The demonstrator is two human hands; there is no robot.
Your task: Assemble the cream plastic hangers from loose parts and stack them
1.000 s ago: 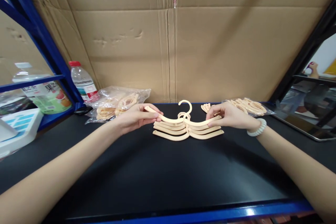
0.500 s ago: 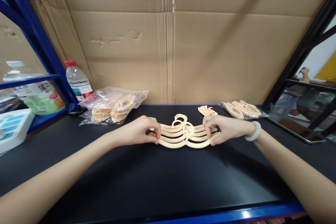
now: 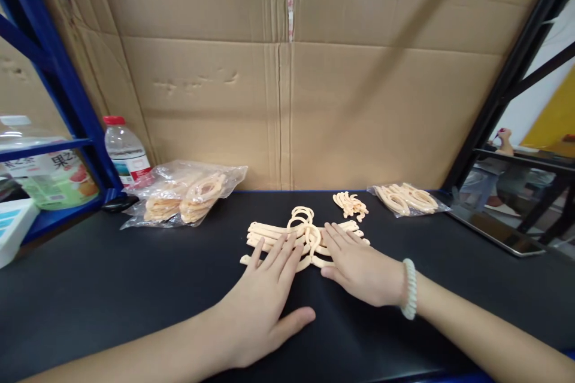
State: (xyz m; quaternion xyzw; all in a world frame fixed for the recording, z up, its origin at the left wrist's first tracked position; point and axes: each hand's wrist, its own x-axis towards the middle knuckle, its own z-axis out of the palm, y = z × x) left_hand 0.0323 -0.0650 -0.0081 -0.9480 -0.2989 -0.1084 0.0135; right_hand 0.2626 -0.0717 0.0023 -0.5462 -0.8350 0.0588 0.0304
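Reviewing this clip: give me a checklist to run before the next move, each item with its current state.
1. Left hand not gripping: ok, fingers extended over the hangers.
2. Right hand not gripping: ok, fingers extended over the hangers' other side.
3. Hangers lined up edge to edge: not ok, they are staggered, the nearest one set apart.
4. All hanger bars in full view: not ok, both hands cover parts.
5. Hands clear of the pile of small curved pieces: ok, it lies beyond the right hand.
6. Left plastic bag sealed: cannot tell.
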